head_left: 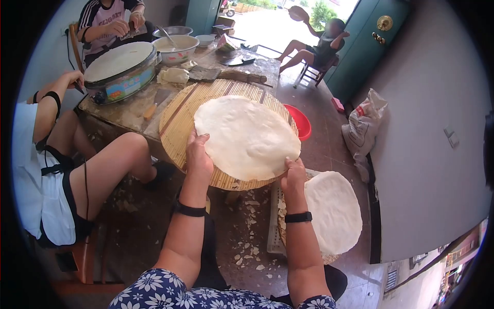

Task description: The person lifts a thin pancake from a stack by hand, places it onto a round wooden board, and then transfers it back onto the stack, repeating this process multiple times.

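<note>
A large, thin, pale round flatbread (244,136) lies over a round slatted bamboo tray (180,116) in front of me. My left hand (199,154) grips the flatbread's left edge, thumb on top and fingers hidden underneath. At its lower right edge, my right hand (293,177) pinches the rim between thumb and fingers. Whether the sheet is lifted or resting on the tray I cannot tell. Another pale flatbread (334,211) lies low on the right, beside my right forearm, on a woven support above a white crate (276,226).
A round electric griddle (121,69) with a pale sheet on it stands on the table (146,98), near a batter bowl (176,49). Two people are at the left; another sits by the doorway. A red basin (298,122) and a sack (364,121) are at the right. Flakes litter the floor.
</note>
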{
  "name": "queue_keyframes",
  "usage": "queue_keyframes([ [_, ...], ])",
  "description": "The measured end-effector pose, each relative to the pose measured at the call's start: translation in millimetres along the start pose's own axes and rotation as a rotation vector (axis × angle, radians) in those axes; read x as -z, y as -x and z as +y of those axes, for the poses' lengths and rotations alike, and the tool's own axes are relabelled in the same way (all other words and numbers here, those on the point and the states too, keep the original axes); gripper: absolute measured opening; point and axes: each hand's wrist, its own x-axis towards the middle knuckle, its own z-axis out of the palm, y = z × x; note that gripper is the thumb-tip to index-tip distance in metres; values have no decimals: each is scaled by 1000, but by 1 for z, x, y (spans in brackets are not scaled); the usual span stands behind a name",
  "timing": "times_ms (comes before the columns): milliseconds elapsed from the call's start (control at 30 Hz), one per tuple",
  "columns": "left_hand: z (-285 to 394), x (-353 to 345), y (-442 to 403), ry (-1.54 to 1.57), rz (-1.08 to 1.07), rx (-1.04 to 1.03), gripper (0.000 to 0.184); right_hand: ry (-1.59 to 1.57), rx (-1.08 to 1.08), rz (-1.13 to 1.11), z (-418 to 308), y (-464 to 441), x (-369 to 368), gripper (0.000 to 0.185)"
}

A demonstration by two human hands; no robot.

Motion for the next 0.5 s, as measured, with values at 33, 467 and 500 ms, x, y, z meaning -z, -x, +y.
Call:
queue_keyframes([
  [33,0,2,-3,3,97,-18,63,54,7,-13,1,1,-3,36],
  [467,-3,2,0,-386,157,-264,53,775,-12,22,-26,-9,0,39],
  [500,-3,2,0,-459,130,-327,51,846,-40,10,-30,-7,0,41],
])
